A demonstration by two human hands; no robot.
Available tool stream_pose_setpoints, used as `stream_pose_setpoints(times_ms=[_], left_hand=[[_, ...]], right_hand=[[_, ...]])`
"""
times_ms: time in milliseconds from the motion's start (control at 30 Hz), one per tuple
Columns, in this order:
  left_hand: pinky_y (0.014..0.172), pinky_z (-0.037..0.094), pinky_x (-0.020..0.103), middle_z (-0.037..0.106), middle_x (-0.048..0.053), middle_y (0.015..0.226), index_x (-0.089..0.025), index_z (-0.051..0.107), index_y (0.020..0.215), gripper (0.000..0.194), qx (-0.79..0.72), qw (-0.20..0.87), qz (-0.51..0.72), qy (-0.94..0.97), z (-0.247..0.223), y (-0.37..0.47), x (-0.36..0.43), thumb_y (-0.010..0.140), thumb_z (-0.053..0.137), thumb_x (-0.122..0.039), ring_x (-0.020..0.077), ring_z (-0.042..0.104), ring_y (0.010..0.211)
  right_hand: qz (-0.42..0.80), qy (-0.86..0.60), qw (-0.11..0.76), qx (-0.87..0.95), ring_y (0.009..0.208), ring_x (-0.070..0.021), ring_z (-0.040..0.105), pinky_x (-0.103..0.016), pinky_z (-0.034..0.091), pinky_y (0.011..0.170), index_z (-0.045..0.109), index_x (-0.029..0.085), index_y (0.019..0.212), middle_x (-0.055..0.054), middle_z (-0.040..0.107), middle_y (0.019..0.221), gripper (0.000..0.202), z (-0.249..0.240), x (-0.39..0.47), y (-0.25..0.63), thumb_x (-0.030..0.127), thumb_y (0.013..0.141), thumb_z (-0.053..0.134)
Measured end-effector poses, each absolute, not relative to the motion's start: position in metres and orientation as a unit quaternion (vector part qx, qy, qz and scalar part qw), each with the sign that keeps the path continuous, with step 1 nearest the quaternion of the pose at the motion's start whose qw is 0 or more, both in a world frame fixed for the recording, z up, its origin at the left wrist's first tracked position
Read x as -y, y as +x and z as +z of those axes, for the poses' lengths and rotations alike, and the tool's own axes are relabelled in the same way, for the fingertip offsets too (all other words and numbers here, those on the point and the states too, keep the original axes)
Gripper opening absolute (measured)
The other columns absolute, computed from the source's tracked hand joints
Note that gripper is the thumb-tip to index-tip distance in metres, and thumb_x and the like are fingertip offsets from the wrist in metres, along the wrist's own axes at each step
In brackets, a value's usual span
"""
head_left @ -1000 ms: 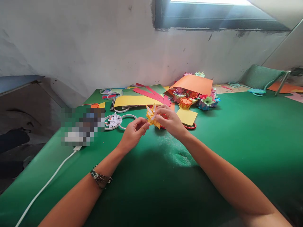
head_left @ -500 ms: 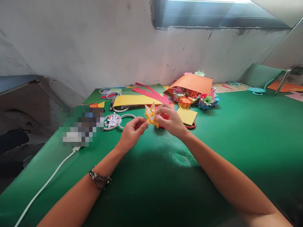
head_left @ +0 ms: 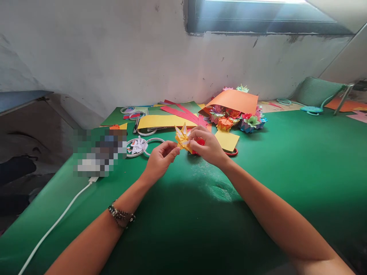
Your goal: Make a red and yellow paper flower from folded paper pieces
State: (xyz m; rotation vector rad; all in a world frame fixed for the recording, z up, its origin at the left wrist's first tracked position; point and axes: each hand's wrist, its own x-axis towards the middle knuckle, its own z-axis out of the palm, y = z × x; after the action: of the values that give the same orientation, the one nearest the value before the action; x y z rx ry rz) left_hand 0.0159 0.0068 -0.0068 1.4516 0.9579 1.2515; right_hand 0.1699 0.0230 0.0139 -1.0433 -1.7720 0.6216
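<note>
A folded yellow paper flower (head_left: 182, 136) with pointed petals and pale inner faces is held up over the green table (head_left: 177, 214). My left hand (head_left: 161, 159) pinches its lower left edge between thumb and fingers. On the other side my right hand (head_left: 207, 147) has its thumb and index finger closed on the flower's right petals. Behind the right hand a red object (head_left: 200, 141) is partly hidden. A yellow paper square (head_left: 227, 140) lies just right of that hand, over red scissor handles (head_left: 233, 152).
Tape rolls (head_left: 154, 146), one with white paper scraps (head_left: 137, 145), sit left of the hands. Yellow strips (head_left: 163, 121), red strips (head_left: 183, 114) and finished paper flowers (head_left: 252, 121) line the back. A white cable (head_left: 57, 225) runs along the left from a blurred object.
The right petals and my right fingertips have shifted very slightly. Both hands keep their hold on the yellow flower.
</note>
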Motion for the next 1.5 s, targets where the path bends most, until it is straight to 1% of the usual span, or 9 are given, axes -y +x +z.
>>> stream_pose_setpoints(times_ms=[333, 567, 767, 967, 1167, 1233, 1333, 1400, 1500], left_hand=[[0.042, 0.030, 0.019, 0.051, -0.004, 0.056, -0.016, 0.056, 0.067, 0.020, -0.390, 0.498, 0.490, 0.599, -0.004, 0.014, -0.007, 0.062, 0.064, -0.034, 0.0050, 0.036, 0.045], [0.041, 0.028, 0.019, 0.051, -0.004, 0.055, -0.016, 0.057, 0.064, 0.021, -0.399, 0.502, 0.490, 0.591, -0.004, 0.015, -0.007, 0.061, 0.064, -0.036, 0.0047, 0.035, 0.044], [0.041, 0.028, 0.019, 0.049, -0.005, 0.052, -0.016, 0.057, 0.063, 0.024, -0.417, 0.490, 0.521, 0.561, -0.003, 0.013, -0.009, 0.059, 0.066, -0.038, 0.0047, 0.036, 0.043], [0.042, 0.029, 0.019, 0.052, -0.004, 0.053, -0.015, 0.057, 0.063, 0.021, -0.436, 0.489, 0.527, 0.542, -0.003, 0.012, -0.012, 0.058, 0.066, -0.034, 0.0045, 0.037, 0.042], [0.046, 0.031, 0.019, 0.054, -0.005, 0.058, -0.015, 0.058, 0.066, 0.015, -0.414, 0.519, 0.539, 0.518, -0.008, 0.011, -0.013, 0.062, 0.063, -0.029, 0.0038, 0.040, 0.045], [0.047, 0.031, 0.019, 0.053, -0.005, 0.057, -0.015, 0.057, 0.066, 0.013, -0.407, 0.534, 0.551, 0.495, -0.007, 0.011, -0.013, 0.061, 0.062, -0.027, 0.0037, 0.041, 0.045], [0.048, 0.032, 0.019, 0.052, -0.006, 0.056, -0.015, 0.056, 0.066, 0.012, -0.407, 0.544, 0.559, 0.475, -0.005, 0.011, -0.012, 0.061, 0.061, -0.025, 0.0037, 0.042, 0.045], [0.049, 0.033, 0.019, 0.051, -0.007, 0.056, -0.015, 0.056, 0.066, 0.012, -0.408, 0.549, 0.557, 0.472, -0.005, 0.012, -0.012, 0.062, 0.061, -0.025, 0.0038, 0.043, 0.045], [0.052, 0.035, 0.020, 0.051, -0.007, 0.055, -0.016, 0.055, 0.068, 0.012, -0.400, 0.564, 0.554, 0.463, -0.005, 0.012, -0.012, 0.064, 0.061, -0.025, 0.0042, 0.045, 0.046]], right_hand=[[0.313, -0.405, 0.496, 0.701, 0.078, -0.0150, 0.046, -0.032, 0.038, 0.077, 0.045, 0.019, 0.053, -0.001, 0.047, 0.074, 0.008, 0.015, -0.024, 0.172, 0.022, 0.060, 0.043], [0.358, -0.380, 0.488, 0.700, 0.068, -0.0128, 0.041, -0.029, 0.037, 0.066, 0.040, 0.019, 0.050, 0.000, 0.041, 0.069, 0.009, 0.018, -0.023, 0.171, 0.022, 0.058, 0.039], [0.389, -0.386, 0.495, 0.674, 0.063, -0.0119, 0.037, -0.028, 0.032, 0.061, 0.039, 0.019, 0.049, 0.001, 0.038, 0.065, 0.009, 0.021, -0.025, 0.176, 0.025, 0.056, 0.038], [0.393, -0.392, 0.492, 0.671, 0.059, -0.0105, 0.033, -0.026, 0.028, 0.057, 0.040, 0.019, 0.051, 0.003, 0.036, 0.059, 0.007, 0.025, -0.023, 0.177, 0.024, 0.056, 0.039], [0.421, -0.386, 0.491, 0.658, 0.052, -0.0088, 0.032, -0.025, 0.026, 0.051, 0.040, 0.019, 0.054, 0.004, 0.038, 0.057, 0.005, 0.022, -0.024, 0.177, 0.022, 0.058, 0.039], [0.380, -0.360, 0.518, 0.676, 0.056, -0.0102, 0.038, -0.026, 0.031, 0.054, 0.039, 0.019, 0.055, 0.002, 0.043, 0.061, 0.005, 0.021, -0.023, 0.177, 0.019, 0.059, 0.037], [0.220, -0.299, 0.546, 0.751, 0.068, -0.0133, 0.047, -0.030, 0.038, 0.064, 0.039, 0.020, 0.056, -0.002, 0.053, 0.071, 0.008, 0.022, -0.018, 0.177, 0.014, 0.060, 0.036], [0.118, -0.268, 0.519, 0.803, 0.074, -0.0148, 0.051, -0.032, 0.039, 0.070, 0.039, 0.020, 0.058, -0.004, 0.058, 0.080, 0.010, 0.022, -0.014, 0.176, 0.012, 0.062, 0.037], [0.058, -0.260, 0.468, 0.843, 0.078, -0.0159, 0.051, -0.034, 0.040, 0.074, 0.039, 0.021, 0.060, -0.004, 0.062, 0.089, 0.012, 0.020, -0.012, 0.174, 0.010, 0.064, 0.038]])
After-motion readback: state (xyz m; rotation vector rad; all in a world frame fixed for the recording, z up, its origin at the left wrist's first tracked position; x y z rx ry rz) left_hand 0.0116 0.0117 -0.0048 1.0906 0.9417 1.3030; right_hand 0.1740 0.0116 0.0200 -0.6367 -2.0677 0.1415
